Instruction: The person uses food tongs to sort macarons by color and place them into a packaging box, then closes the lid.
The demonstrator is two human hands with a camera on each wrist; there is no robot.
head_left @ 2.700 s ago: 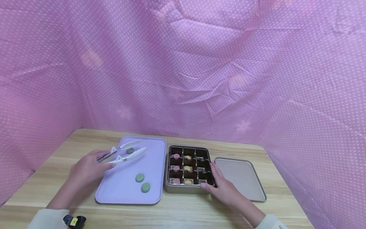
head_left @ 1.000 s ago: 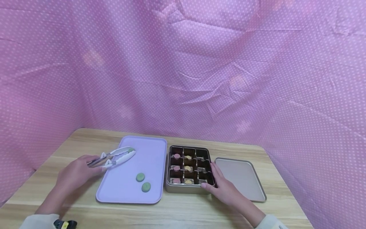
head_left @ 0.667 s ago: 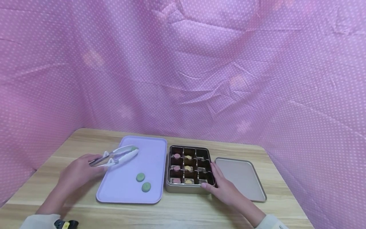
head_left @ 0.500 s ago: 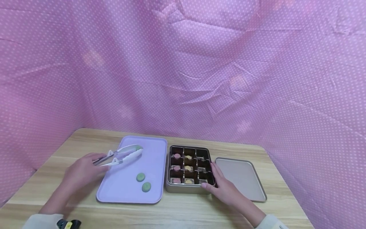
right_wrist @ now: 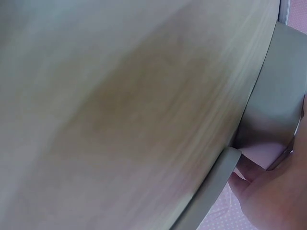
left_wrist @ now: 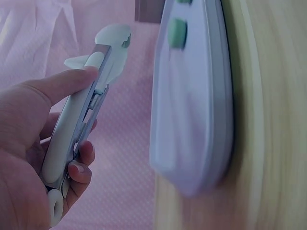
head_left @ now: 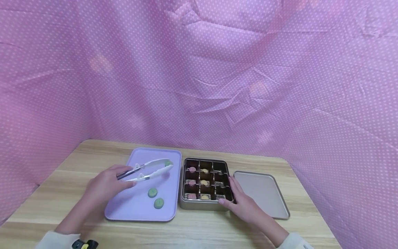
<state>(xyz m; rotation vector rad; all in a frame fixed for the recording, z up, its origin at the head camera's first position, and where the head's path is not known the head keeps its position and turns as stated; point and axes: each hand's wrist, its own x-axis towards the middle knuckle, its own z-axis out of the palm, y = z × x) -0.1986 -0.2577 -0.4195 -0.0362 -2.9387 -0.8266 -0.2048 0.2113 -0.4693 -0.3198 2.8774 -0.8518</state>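
Observation:
My left hand (head_left: 107, 183) grips a pair of tongs (head_left: 155, 167) with metal arms and white tips, its thumb along one arm in the left wrist view. A green macaron (head_left: 168, 163) sits between the tips, over the far right part of the lilac tray (head_left: 130, 209). Two more green macarons, one (head_left: 152, 192) behind the other (head_left: 159, 203), lie on that tray. My right hand (head_left: 244, 205) holds the near right corner of a square tin (head_left: 202, 206), thumb at the front rim, fingers along the side. Pink macarons (head_left: 192, 169) fill its left column, yellow ones (head_left: 205, 182) the middle.
The tin's dark insert has nine-grid style dividers, with no macarons showing in the right column. A flat metal lid (head_left: 264, 195) lies right of the tin, beside my right hand. Pink dotted cloth (head_left: 199, 86) hangs around the wooden table (head_left: 124, 235).
The tongs first stood spread around the far macaron, then closed on it. My left hand has since carried it rightward across the tray. My right hand has stayed at the tin.

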